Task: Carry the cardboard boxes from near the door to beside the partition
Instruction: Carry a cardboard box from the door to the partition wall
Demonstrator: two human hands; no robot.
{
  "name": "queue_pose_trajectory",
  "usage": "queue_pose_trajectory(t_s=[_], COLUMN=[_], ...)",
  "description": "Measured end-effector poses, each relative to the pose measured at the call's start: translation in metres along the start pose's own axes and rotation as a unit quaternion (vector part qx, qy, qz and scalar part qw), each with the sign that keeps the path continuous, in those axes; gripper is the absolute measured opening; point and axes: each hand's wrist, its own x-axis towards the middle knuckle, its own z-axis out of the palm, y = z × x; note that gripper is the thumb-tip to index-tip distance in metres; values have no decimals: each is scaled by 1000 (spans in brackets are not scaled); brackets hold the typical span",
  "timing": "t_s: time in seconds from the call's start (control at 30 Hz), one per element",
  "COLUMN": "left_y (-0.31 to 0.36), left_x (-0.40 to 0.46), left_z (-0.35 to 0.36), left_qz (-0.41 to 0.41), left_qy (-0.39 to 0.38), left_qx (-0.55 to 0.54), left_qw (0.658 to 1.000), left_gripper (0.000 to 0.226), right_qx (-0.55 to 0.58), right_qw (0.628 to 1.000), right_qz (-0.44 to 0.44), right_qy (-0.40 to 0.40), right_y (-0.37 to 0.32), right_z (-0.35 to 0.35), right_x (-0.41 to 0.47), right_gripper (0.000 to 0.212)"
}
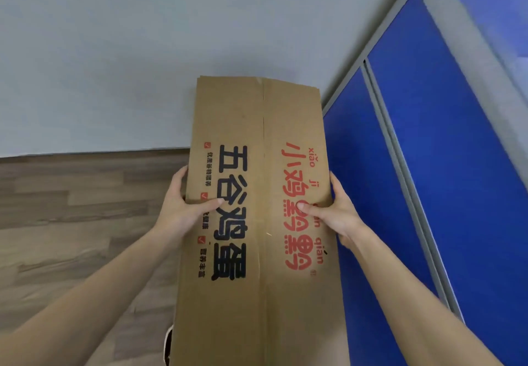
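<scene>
Bare forearms reach forward from bottom corners. Cardboard box (pixel 257 222) held lengthwise between both hands, printed top up. Left hand (pixel 183 208) clamps left edge, thumb on top; right hand (pixel 334 214) clamps right edge likewise. Box just beside blue partition (pixel 457 165) on right. Wooden floor (pixel 71 222) below, grey wall (pixel 143 51) beyond.

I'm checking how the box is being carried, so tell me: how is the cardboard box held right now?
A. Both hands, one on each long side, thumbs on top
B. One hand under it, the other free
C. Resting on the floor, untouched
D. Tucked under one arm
A: the left hand grips the left edge of the cardboard box and the right hand grips the right edge, with both thumbs pressed on the printed top face.
</scene>
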Motion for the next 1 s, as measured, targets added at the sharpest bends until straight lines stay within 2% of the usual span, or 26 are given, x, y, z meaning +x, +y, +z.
queue_pose_trajectory(t_s=[0.13, 0.37, 0.63, 0.77, 0.87, 1.0], left_y=[-52, -115, -141, -145, -151, -151], left_x=[68, 142, 184, 201, 210, 208], left_z=[41, 88, 119, 127, 135, 143], left_qz=[-24, -55, -76, -92, -99, -94], left_qy=[-1, 7, 4, -6, 30, 56], left_qx=[22, 0, -15, -8, 5, 25], left_qw=[999, 998, 997, 996, 995, 994], left_gripper=[105, 103, 103, 101, 95, 93], right_qx=[-3, -3, -24, -80, -151, -153], right_qw=[1000, 998, 996, 988, 976, 972], right_qz=[13, 43, 64, 60, 64, 75], right_qy=[19, 49, 62, 115, 144, 160], right_y=[60, 117, 141, 147, 151, 146], right_z=[3, 12, 6, 17, 30, 32], right_x=[72, 157, 209, 234, 244, 242], right_gripper=[100, 98, 94, 101, 108, 100])
